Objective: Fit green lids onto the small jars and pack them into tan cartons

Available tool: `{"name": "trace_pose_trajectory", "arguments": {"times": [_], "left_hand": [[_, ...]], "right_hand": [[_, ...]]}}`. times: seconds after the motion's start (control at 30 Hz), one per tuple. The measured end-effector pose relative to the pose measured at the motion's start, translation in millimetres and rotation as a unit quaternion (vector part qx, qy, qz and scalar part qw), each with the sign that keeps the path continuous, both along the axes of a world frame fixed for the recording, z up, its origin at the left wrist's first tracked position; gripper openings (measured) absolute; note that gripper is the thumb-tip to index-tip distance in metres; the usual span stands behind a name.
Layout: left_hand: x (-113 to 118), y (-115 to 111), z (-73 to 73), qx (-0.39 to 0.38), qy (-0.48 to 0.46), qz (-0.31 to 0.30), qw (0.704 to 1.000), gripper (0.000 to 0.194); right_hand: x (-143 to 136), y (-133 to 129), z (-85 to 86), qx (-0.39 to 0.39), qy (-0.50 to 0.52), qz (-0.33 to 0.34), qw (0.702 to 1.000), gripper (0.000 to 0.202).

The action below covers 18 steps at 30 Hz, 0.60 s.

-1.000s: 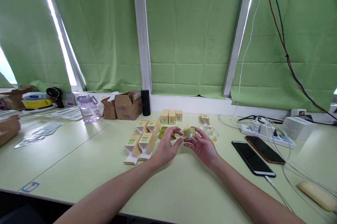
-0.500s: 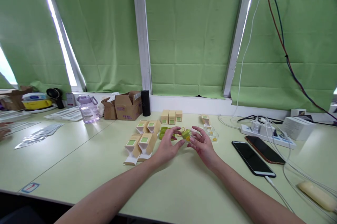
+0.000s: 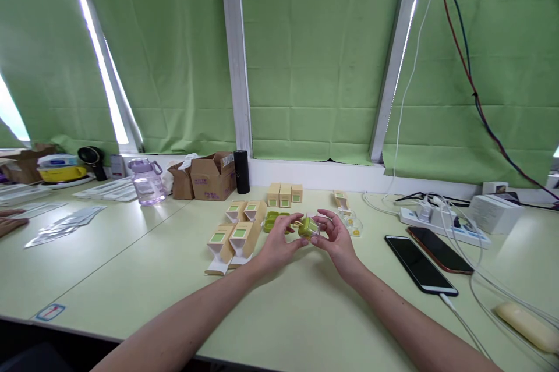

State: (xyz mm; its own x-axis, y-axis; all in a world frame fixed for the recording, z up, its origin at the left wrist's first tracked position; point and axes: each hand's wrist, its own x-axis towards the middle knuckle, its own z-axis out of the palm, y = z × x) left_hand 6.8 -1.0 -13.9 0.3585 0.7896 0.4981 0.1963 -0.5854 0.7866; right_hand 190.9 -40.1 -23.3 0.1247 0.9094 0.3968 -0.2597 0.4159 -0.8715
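Between my hands, over the middle of the table, is a small clear container with a green cap, lying tilted with its cap to the left. My left hand has thumb and fingers closed at the cap end. My right hand pinches the clear end. Just behind my left fingers sit several green caps, partly hidden. Beyond my right hand lie clear containers with yellow spots in them. To the left stand several open tan boxes with green windows, their white flaps facing me.
Three tan boxes stand at the back, with another tan box to their right. Two phones, cables and a power strip occupy the right side. Cardboard boxes and a purple jug stand left. Another person's hand is far left.
The green-capped container has turned in my hands, so its cap now faces more to the left. The other person's hand reaches further into view at far left.
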Motion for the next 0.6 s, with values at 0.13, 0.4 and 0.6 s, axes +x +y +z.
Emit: {"name": "trace_pose_trajectory", "arguments": {"times": [0.13, 0.4, 0.6], "left_hand": [[-0.7, -2.0, 2.6, 0.003, 0.004, -0.014, 1.000, 0.056], [-2.4, -2.3, 7.0, 0.081, -0.004, -0.011, 0.997, 0.049], [-5.8, -2.0, 9.5, 0.110, 0.010, -0.007, 0.994, 0.047]], "right_hand": [[-4.8, -2.8, -1.2, 0.014, -0.058, -0.022, 0.998, 0.069], [-6.0, -7.1, -2.0, 0.082, -0.141, -0.059, 0.985, 0.055], [16.4, 3.2, 3.5, 0.098, -0.222, -0.189, 0.951, 0.034]]}}
